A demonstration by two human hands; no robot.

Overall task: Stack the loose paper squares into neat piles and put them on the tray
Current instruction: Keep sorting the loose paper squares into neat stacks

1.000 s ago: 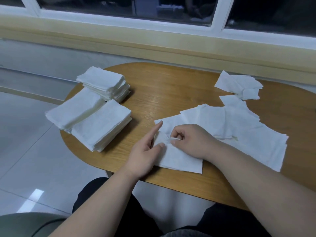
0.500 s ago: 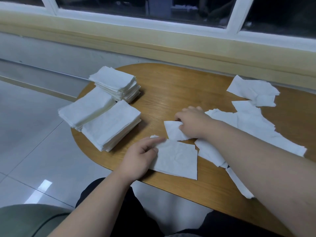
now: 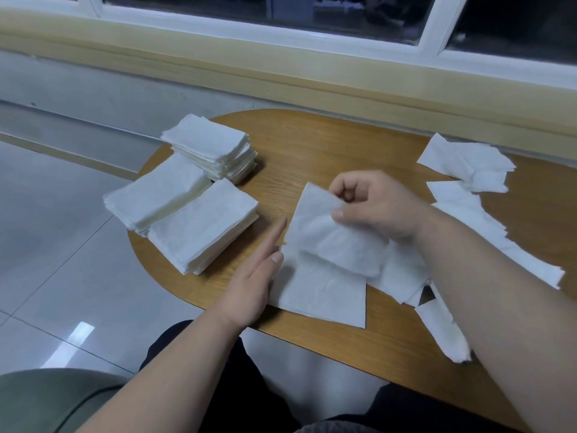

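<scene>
My right hand [image 3: 371,204] pinches a white paper square [image 3: 331,235] by its upper edge and holds it lifted above another square [image 3: 321,295] lying flat at the table's front. My left hand [image 3: 253,279] lies with straight fingers against the left edge of that flat square. Three neat piles of squares stand at the table's left end: a far pile [image 3: 212,148], a left pile [image 3: 156,195] and a near pile [image 3: 203,223]. Loose squares [image 3: 468,214] lie scattered under and right of my right forearm. No tray is in view.
The wooden table [image 3: 312,151] has a rounded left end; the left pile overhangs it. More loose squares [image 3: 468,164] lie at the far right near the wall below the window. Tiled floor lies to the left, my dark-clad knees under the front edge.
My right hand took a square from the loose heap and lifted it over the flat square in front. My left hand slid along that flat square's left edge, fingers now straight.
</scene>
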